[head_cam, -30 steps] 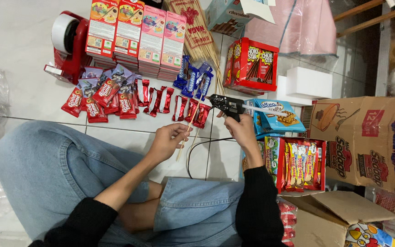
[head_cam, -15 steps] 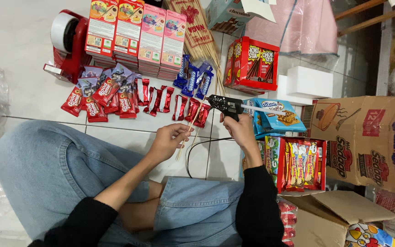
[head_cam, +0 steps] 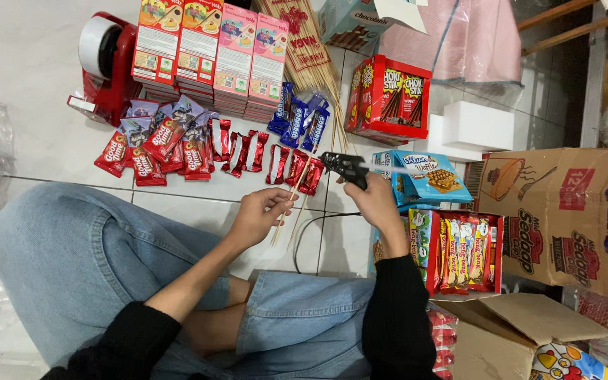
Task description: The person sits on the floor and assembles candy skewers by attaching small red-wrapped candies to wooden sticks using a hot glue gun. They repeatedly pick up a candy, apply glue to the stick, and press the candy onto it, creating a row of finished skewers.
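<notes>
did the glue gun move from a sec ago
Yes. The black glue gun in the right hand dipped slightly lower and tilted, its nozzle nearer the red wrappers, judged against the red snack box.

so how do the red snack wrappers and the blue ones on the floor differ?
The red snack wrappers are many, spread in a long row; the blue snack wrappers are a small cluster of about four. The red ones lie nearer the left hand; the blue ones sit farther off, against the bundle of wooden skewers. Both are small, glossy and unopened.
</notes>
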